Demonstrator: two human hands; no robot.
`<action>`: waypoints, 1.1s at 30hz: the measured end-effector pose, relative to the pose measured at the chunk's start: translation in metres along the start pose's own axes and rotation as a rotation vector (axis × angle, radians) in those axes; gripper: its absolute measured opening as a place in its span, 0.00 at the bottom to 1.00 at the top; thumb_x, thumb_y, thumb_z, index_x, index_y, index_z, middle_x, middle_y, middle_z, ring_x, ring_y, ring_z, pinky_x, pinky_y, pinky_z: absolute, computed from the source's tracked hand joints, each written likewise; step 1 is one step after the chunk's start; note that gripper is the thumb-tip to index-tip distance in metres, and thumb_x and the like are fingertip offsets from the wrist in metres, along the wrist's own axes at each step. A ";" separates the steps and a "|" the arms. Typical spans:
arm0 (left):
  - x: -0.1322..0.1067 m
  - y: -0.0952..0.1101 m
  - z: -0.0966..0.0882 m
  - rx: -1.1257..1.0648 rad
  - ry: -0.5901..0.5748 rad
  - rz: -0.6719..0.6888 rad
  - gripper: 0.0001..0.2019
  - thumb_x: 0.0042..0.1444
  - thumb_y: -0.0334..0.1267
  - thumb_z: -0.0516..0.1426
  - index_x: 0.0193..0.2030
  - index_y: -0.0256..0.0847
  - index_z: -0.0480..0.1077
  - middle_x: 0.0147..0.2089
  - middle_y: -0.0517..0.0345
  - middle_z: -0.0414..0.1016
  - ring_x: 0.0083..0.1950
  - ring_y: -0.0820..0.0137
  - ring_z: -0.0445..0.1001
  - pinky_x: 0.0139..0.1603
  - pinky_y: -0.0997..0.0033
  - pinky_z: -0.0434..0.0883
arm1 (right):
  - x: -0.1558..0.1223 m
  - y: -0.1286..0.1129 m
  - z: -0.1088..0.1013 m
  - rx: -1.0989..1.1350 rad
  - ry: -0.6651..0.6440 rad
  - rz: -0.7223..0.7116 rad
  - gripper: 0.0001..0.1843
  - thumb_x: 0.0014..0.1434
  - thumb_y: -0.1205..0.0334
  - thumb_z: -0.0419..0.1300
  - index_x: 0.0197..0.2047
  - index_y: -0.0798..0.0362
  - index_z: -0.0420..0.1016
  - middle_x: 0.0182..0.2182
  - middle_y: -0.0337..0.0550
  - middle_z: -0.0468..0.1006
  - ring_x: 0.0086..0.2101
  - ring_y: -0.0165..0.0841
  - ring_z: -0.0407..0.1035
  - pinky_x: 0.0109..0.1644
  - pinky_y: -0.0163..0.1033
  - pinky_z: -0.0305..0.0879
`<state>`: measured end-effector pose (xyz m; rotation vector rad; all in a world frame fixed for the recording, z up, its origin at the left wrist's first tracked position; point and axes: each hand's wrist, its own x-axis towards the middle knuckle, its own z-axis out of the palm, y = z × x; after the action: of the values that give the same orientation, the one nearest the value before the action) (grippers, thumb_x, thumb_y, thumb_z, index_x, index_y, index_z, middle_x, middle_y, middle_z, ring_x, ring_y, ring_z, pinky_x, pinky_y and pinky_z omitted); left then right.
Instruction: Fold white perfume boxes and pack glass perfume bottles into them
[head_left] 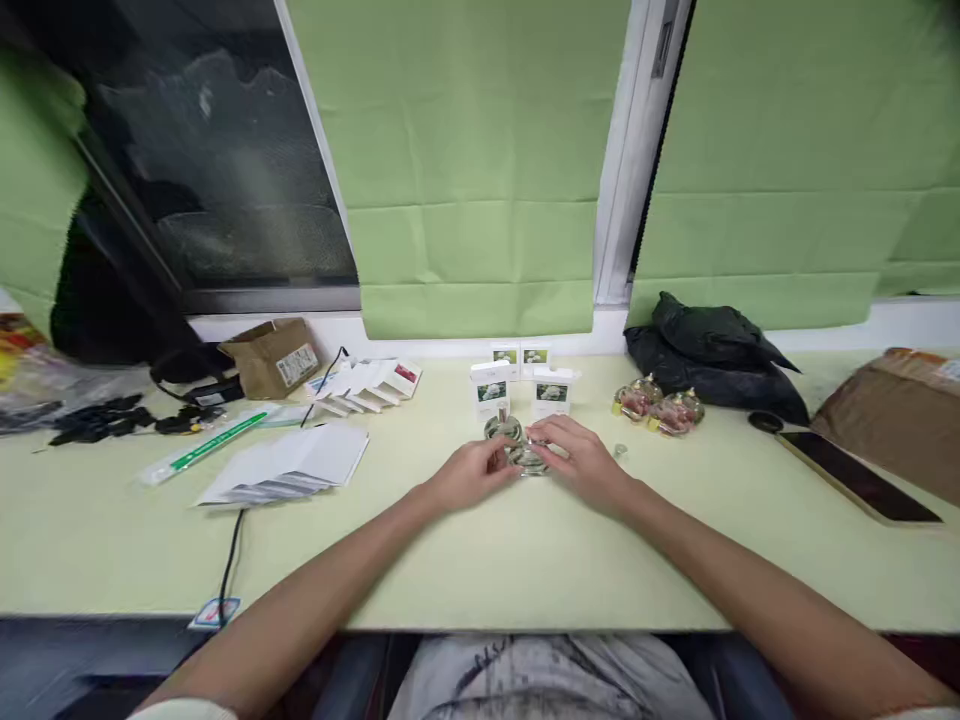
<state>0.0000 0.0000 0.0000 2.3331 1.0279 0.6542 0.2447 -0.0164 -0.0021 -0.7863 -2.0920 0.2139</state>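
Observation:
At the middle of the table, a small round clear glass bottle (532, 463) stands between my two hands. My left hand (471, 474) curls its thumb and fingers against the bottle's left side. My right hand (583, 458) closes on its upper right part, and the fingers hide the neck. Just behind stands a second round glass bottle (502, 428). Small white boxes with green pictures are behind the bottles: a left box (491, 386) and a right box (553, 390). A tiny clear piece (620, 451) lies right of my right hand.
Several pink and gold ornate bottles (660, 408) stand to the right, before a black plastic bag (712, 360). Farther right are a phone (855, 476) and a brown package (892, 415). Flat white cartons (292, 460), a green strip (217, 442) and an open cardboard box (271, 357) lie left.

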 end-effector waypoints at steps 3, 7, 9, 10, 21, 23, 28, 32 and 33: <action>0.001 -0.002 0.001 -0.005 0.000 0.005 0.17 0.67 0.50 0.58 0.56 0.44 0.73 0.30 0.65 0.69 0.30 0.72 0.65 0.30 0.74 0.58 | 0.000 0.004 0.000 -0.018 -0.012 -0.011 0.11 0.73 0.62 0.57 0.56 0.45 0.75 0.50 0.47 0.80 0.51 0.40 0.73 0.56 0.47 0.71; 0.002 -0.005 0.002 -0.008 0.001 0.010 0.16 0.67 0.50 0.58 0.54 0.43 0.73 0.29 0.66 0.67 0.30 0.72 0.65 0.30 0.73 0.57 | 0.002 0.007 0.000 -0.039 -0.022 -0.035 0.10 0.73 0.61 0.57 0.55 0.45 0.75 0.49 0.46 0.80 0.50 0.40 0.74 0.55 0.46 0.72; 0.002 -0.006 0.003 -0.009 0.004 0.011 0.17 0.67 0.51 0.57 0.53 0.43 0.73 0.29 0.65 0.67 0.29 0.72 0.64 0.31 0.73 0.57 | 0.003 0.007 -0.001 -0.034 -0.027 -0.040 0.10 0.73 0.62 0.56 0.54 0.45 0.75 0.48 0.46 0.80 0.49 0.40 0.74 0.53 0.45 0.72; 0.002 -0.006 0.003 -0.011 0.005 0.011 0.17 0.67 0.52 0.57 0.53 0.43 0.73 0.29 0.65 0.67 0.30 0.72 0.64 0.31 0.73 0.58 | 0.004 0.006 -0.001 -0.031 -0.029 -0.041 0.09 0.73 0.62 0.55 0.53 0.45 0.75 0.47 0.46 0.80 0.49 0.39 0.74 0.53 0.45 0.72; 0.001 -0.006 0.003 -0.011 0.009 0.007 0.18 0.67 0.53 0.57 0.54 0.43 0.73 0.29 0.65 0.67 0.30 0.72 0.65 0.31 0.73 0.58 | 0.004 0.004 0.000 -0.100 -0.033 -0.085 0.09 0.74 0.64 0.53 0.52 0.46 0.73 0.48 0.47 0.79 0.49 0.40 0.73 0.53 0.45 0.71; 0.001 -0.007 0.003 -0.010 0.009 0.003 0.17 0.67 0.53 0.57 0.51 0.43 0.73 0.29 0.65 0.67 0.30 0.72 0.64 0.31 0.73 0.58 | 0.003 0.004 0.001 -0.102 -0.025 -0.083 0.10 0.75 0.64 0.53 0.54 0.46 0.72 0.49 0.47 0.79 0.50 0.39 0.73 0.54 0.45 0.71; 0.001 -0.007 0.003 -0.010 0.003 0.004 0.17 0.67 0.52 0.58 0.53 0.44 0.73 0.30 0.65 0.68 0.30 0.72 0.65 0.31 0.72 0.58 | -0.001 0.001 -0.003 -0.147 -0.057 -0.034 0.12 0.76 0.61 0.51 0.58 0.45 0.69 0.50 0.46 0.79 0.52 0.39 0.73 0.55 0.45 0.71; 0.002 -0.009 0.003 -0.001 0.008 0.002 0.17 0.67 0.52 0.58 0.54 0.44 0.72 0.30 0.65 0.69 0.31 0.71 0.67 0.32 0.72 0.59 | -0.002 0.006 -0.018 -0.315 -0.129 0.017 0.13 0.77 0.57 0.50 0.60 0.48 0.67 0.49 0.47 0.79 0.47 0.38 0.75 0.49 0.41 0.71; 0.002 -0.009 0.003 0.003 0.011 0.003 0.17 0.67 0.52 0.58 0.54 0.44 0.72 0.30 0.65 0.70 0.31 0.71 0.67 0.33 0.72 0.60 | -0.001 0.008 -0.023 -0.415 -0.149 0.035 0.12 0.77 0.57 0.49 0.56 0.49 0.69 0.47 0.47 0.80 0.47 0.39 0.75 0.49 0.41 0.70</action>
<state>-0.0019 0.0059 -0.0078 2.3366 1.0313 0.6671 0.2666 -0.0134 0.0073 -1.0784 -2.2990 -0.1546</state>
